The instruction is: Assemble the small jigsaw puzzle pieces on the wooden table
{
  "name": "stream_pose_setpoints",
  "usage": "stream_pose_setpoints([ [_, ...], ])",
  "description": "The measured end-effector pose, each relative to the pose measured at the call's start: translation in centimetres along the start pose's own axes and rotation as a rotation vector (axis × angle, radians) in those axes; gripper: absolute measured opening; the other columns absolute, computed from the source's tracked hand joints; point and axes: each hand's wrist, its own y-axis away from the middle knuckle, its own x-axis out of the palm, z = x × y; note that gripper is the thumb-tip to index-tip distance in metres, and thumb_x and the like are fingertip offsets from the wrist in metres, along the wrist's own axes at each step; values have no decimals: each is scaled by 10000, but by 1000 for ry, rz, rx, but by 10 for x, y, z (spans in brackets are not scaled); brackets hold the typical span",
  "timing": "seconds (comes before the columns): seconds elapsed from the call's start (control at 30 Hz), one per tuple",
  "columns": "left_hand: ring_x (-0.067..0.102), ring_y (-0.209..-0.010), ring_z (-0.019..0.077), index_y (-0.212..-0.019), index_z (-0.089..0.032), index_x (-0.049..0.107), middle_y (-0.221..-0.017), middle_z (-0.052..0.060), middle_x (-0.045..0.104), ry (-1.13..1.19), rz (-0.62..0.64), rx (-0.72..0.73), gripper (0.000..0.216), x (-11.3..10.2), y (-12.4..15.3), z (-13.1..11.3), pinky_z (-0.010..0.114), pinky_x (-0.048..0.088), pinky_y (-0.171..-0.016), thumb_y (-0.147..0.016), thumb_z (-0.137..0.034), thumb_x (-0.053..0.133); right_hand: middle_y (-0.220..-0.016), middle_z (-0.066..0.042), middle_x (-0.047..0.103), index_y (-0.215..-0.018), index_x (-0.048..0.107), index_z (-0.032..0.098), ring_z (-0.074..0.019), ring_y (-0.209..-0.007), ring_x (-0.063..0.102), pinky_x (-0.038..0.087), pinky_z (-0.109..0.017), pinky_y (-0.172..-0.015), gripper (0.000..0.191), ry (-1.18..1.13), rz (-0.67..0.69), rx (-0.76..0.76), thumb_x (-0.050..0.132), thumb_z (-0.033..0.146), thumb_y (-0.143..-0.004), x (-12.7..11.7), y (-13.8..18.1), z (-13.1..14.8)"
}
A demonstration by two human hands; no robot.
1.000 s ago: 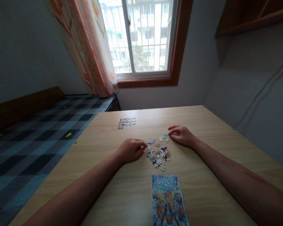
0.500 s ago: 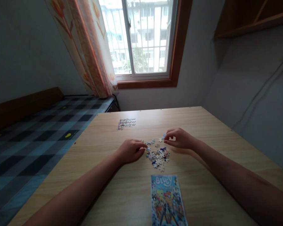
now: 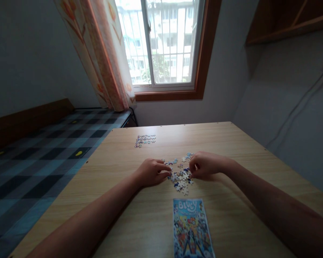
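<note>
A small heap of loose jigsaw pieces (image 3: pixel 182 178) lies in the middle of a light wooden table (image 3: pixel 231 143). My left hand (image 3: pixel 150 172) rests at the heap's left edge with its fingers curled, fingertips pinched at the pieces. My right hand (image 3: pixel 204 165) sits at the heap's right edge, fingers bent and pinched down among the pieces. What each pinch holds is too small to make out. A few more pieces (image 3: pixel 187 156) lie just behind my right hand.
A blue picture card (image 3: pixel 192 229) marked "Bluey" lies near the table's front edge. A partly joined patch of puzzle (image 3: pixel 144 140) sits at the far left of the table. A bed with a checked cover (image 3: pixel 43 150) stands left of the table, below a window.
My right hand has come from the far pieces down and leftward to the right edge of the heap. My left hand has edged slightly towards the heap.
</note>
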Motion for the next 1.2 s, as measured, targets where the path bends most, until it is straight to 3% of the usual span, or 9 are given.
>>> stream_pose_setpoints([
  [0.13,599,-582,116,-994,-280,781,-740,12,697,-21,-8,-7,232,0,0,3,241,447,-570,-912,-400,600,-666,4,674,-742,749,200,-119,-584,550,375,-232,-532,141,-43,26,48,754,339,-763,-1,1,-3],
  [0.47,623,-615,119,-992,-294,775,-766,4,703,-30,26,11,223,1,0,3,247,453,-590,-925,-381,582,-693,1,686,-753,750,186,-125,-617,578,387,-219,-522,36,-109,147,196,728,203,-730,-19,12,-11],
  [0.63,622,-606,115,-986,-272,775,-782,11,721,-43,-11,5,224,1,0,5,240,455,-585,-923,-375,586,-733,-4,697,-862,759,207,-131,-651,617,431,-218,-559,118,-111,46,125,699,183,-763,-21,12,-10],
  [0.77,605,-569,101,-979,-258,773,-795,7,733,-66,-41,-19,219,1,-1,5,235,471,-591,-916,-372,597,-769,-7,717,-947,762,224,-131,-666,628,439,-224,-594,168,-87,52,90,721,251,-786,-13,5,2],
  [0.9,614,-582,98,-991,-246,768,-815,8,740,-80,-32,-29,232,0,-2,3,230,485,-606,-926,-372,584,-805,-10,729,-927,773,224,-131,-675,615,405,-223,-590,174,46,39,87,737,259,-761,-7,0,13],
  [1.1,631,-604,104,-990,-249,769,-829,11,747,-86,-30,-29,221,1,-1,2,227,484,-603,-920,-368,597,-758,-9,744,-862,788,226,-130,-640,625,409,-239,-614,139,63,48,69,652,248,-845,-11,3,15],
  [1.2,624,-588,97,-962,-248,769,-821,4,748,-97,-55,-25,207,2,0,1,221,474,-589,-925,-347,591,-783,-16,751,-842,787,223,-129,-655,629,414,-244,-628,165,79,-30,32,625,216,-870,-13,4,11],
])
